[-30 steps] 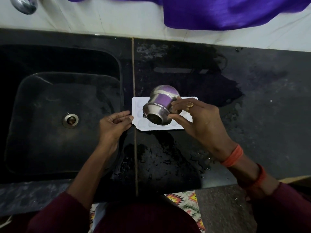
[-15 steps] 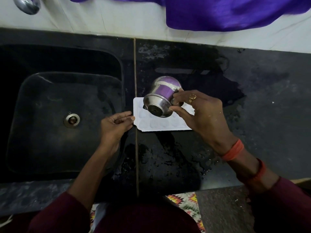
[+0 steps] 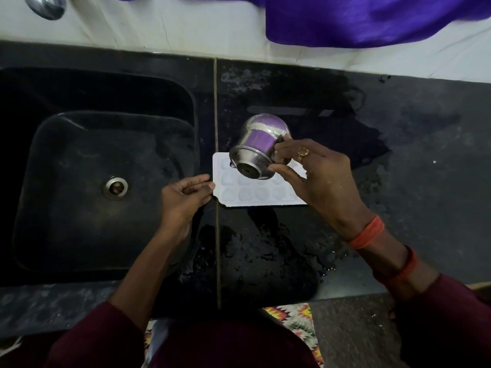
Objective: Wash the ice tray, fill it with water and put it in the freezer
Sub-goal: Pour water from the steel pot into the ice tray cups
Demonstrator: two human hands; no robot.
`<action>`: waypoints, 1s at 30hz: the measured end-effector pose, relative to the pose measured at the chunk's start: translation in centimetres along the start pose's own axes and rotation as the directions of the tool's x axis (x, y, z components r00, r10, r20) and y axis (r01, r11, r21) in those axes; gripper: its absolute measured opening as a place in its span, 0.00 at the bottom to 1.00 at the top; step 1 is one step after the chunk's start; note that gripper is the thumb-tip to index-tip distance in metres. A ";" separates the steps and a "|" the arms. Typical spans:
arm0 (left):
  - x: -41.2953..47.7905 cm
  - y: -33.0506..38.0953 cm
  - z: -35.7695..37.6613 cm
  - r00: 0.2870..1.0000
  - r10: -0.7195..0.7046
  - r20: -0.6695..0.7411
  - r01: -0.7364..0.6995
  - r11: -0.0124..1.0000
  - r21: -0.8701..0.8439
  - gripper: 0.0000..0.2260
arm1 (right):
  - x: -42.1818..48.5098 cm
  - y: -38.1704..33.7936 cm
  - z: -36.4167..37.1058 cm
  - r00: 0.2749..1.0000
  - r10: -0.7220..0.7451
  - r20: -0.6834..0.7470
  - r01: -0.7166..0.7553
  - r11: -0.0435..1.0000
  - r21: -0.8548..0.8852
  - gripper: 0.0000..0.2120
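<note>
Right hand (image 3: 318,181) grips the steel cup (image 3: 259,150), tipped over the white ice tray (image 3: 255,193); left hand (image 3: 183,197) touches the tray's left edge, beside the sink (image 3: 106,181).

Item count, head view:

- Ice tray (image 3: 265,200): 1, white. Its moulded pockets are partly covered, so the total cannot be told.
- Steel cup (image 3: 255,150): 1.
- Hands: 2, the left hand (image 3: 183,197) and the right hand (image 3: 324,179).
- Ring (image 3: 303,152): 1, on the right hand.
- Orange bands: 2, on the right forearm, a wrist band (image 3: 366,232) and a rear band (image 3: 406,264).
- Worktop (image 3: 411,181): 1.
- Sink (image 3: 79,155): 1, with 1 drain (image 3: 115,187).
- Tap (image 3: 46,5): 1, partly in view.
- Purple cloth (image 3: 372,19): 1.
- Patterned mat (image 3: 297,322): 1.
</note>
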State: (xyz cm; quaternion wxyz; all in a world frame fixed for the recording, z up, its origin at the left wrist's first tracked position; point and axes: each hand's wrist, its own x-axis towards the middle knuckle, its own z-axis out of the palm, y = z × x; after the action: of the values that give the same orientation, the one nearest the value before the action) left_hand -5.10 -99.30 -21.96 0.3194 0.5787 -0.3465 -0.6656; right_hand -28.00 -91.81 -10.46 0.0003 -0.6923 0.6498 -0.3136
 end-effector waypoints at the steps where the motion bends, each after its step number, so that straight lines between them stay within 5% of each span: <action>1: 0.0 0.0 0.0 1.000 0.000 0.000 0.000 1.000 0.003 0.12 | 0.0 0.0 0.1 1.000 -0.001 0.004 0.001 1.000 -0.006 0.08; 30: -0.2 0.1 0.1 1.000 -0.001 -0.002 0.001 1.000 -0.012 0.12 | 0.1 -0.2 -0.2 1.000 -0.014 -0.001 0.014 1.000 -0.024 0.07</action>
State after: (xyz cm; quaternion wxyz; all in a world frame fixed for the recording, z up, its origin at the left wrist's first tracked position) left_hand -5.13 -99.23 -21.75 0.3229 0.5777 -0.3417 -0.6672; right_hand -27.89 -91.74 -10.14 -0.0106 -0.6966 0.6488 -0.3061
